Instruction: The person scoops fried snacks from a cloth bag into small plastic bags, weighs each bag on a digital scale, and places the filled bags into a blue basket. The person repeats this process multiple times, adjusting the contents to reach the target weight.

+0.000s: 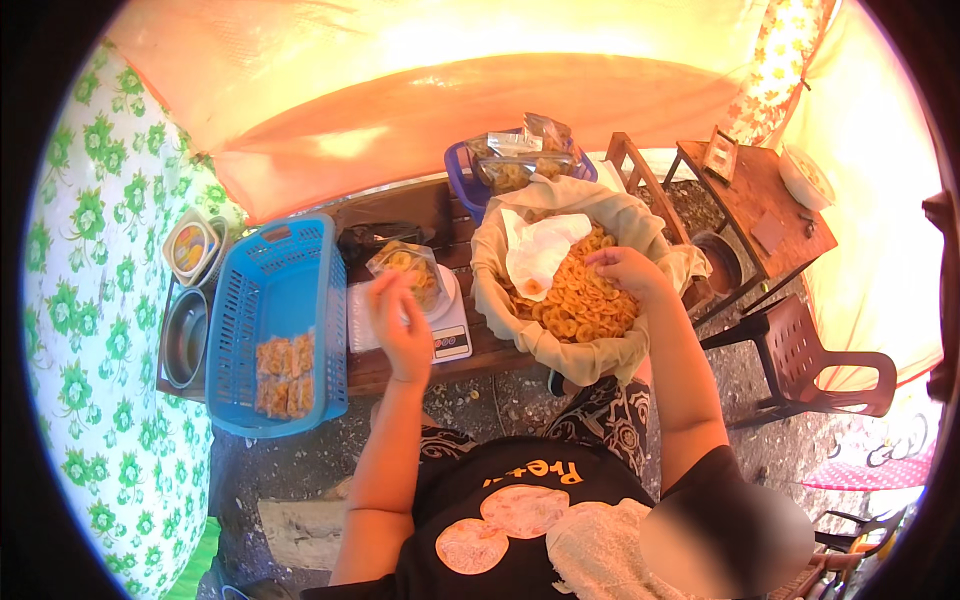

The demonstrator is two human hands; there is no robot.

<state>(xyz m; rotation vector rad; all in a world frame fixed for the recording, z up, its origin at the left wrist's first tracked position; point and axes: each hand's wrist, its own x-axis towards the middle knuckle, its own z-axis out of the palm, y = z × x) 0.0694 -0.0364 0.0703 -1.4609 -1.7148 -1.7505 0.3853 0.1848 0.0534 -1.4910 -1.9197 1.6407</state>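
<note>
Yellow chips (575,305), heaped right of frame centre, are lying at my nearer right hand (627,270), my left hand (400,325) hovering half-curled by the clear bag (424,282), either grip unclear.

Across the top of the frame you see a brightly lit orange tarp (420,130); at left, a green-and-white floral curtain (95,345). Upper right, you have a wooden table (745,205), below it a brown chair (792,345) on speckled ground (500,395).
</note>
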